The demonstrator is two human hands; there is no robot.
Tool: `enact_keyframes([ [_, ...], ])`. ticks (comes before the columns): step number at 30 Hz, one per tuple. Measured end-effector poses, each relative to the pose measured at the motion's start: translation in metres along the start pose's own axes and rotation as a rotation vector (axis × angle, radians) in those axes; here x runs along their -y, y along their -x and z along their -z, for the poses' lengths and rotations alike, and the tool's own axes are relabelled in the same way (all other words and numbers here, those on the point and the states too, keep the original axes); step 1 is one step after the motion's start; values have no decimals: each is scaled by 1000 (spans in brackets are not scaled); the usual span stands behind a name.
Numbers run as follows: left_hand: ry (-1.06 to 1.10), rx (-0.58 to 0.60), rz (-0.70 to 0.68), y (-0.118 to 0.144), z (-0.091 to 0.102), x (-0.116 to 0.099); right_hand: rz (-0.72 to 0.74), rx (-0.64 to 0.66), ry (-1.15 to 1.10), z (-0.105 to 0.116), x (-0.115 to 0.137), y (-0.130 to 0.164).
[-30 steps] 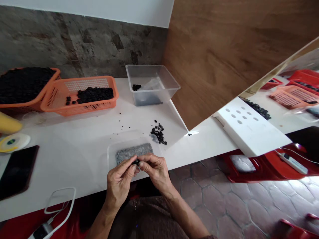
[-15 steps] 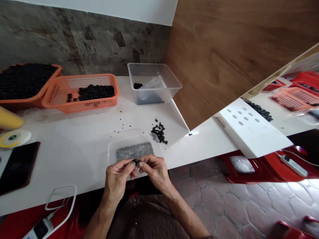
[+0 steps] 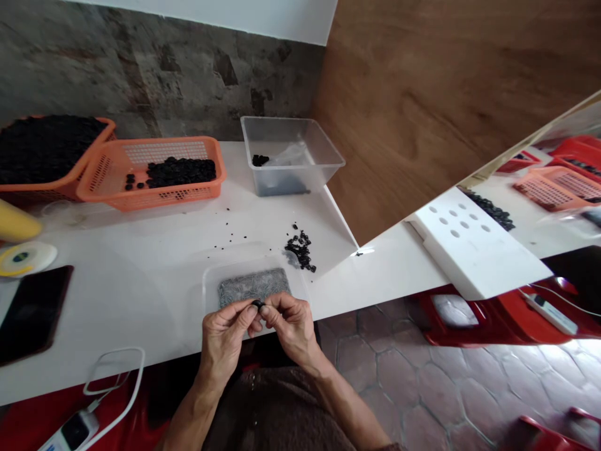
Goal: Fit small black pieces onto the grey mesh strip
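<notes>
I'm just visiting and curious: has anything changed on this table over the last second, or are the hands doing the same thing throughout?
Hardly anything changed. The left hand and right hand still pinch the same small black piece between their fingertips, at the table's near edge by the clear tray with its grey pad. Nothing was picked up or let go. The orange baskets, clear tub and loose black bits stayed put.

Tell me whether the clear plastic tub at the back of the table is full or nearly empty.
Nearly empty. The clear tub shows only a small clump of black pieces in one corner and a crumpled clear bag; most of its floor is bare.
</notes>
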State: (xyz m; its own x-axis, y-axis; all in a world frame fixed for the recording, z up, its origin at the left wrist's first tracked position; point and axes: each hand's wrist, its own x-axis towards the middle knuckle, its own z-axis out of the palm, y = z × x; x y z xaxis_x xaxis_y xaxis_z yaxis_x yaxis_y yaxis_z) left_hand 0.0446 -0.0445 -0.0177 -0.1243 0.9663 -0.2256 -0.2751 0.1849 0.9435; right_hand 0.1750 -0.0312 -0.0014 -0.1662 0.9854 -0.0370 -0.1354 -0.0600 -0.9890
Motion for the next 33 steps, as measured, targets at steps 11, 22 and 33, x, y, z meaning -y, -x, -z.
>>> enact_keyframes([
  [11, -37, 43, 66, -9, 3, -4, 71, -17, 150, 11, -9, -11],
  [22, 31, 418, 294, -12, 11, -26, 337, 344, 428, 30, 7, -10],
  [33, 55, 436, 267, -2, 7, -29, 371, 303, 377, 31, 0, -3],
])
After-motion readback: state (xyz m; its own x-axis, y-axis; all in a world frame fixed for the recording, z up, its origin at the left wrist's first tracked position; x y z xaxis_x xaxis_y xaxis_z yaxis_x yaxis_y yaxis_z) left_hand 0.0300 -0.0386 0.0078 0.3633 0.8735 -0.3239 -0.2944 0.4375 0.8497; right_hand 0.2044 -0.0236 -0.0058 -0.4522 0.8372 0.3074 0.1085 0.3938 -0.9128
